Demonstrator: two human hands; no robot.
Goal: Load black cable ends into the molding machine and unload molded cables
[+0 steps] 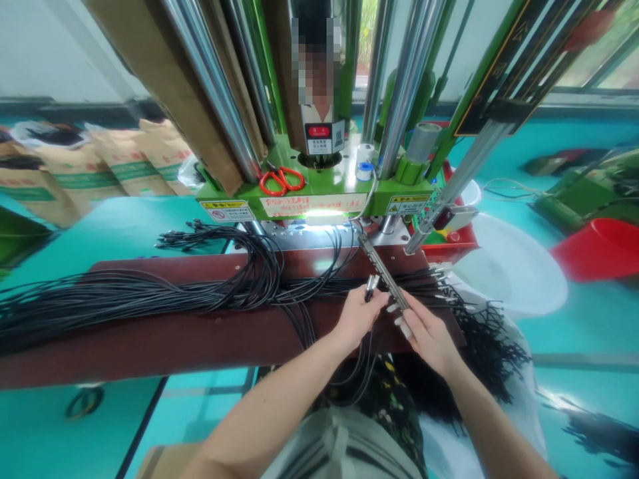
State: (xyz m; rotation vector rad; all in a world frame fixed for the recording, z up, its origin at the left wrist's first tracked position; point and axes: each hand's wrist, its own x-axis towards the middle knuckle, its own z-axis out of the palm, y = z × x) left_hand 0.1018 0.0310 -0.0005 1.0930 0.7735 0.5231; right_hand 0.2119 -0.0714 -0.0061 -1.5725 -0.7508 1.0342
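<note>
My left hand [357,314] is closed on black cables with silver metal connector ends [372,285] poking out past the thumb. Loops of cable hang down below this hand. In my right hand [433,336] is a long slotted metal bar [383,269], gripped at its near end and slanting up to the left toward the lit press bed [319,236]. Small pale connector pieces [402,324] stick out from the bar's side beside my right fingers. A thick bundle of black cables [200,296] lies across the brown work board [164,346] to the left of my hands.
A green press [309,193] with steel columns stands ahead, red-handled scissors [282,181] on its ledge. At right are a white basin [519,273], a red bucket [599,249] and a white sack of cable ends [492,332]. Behind the press is another person [317,86].
</note>
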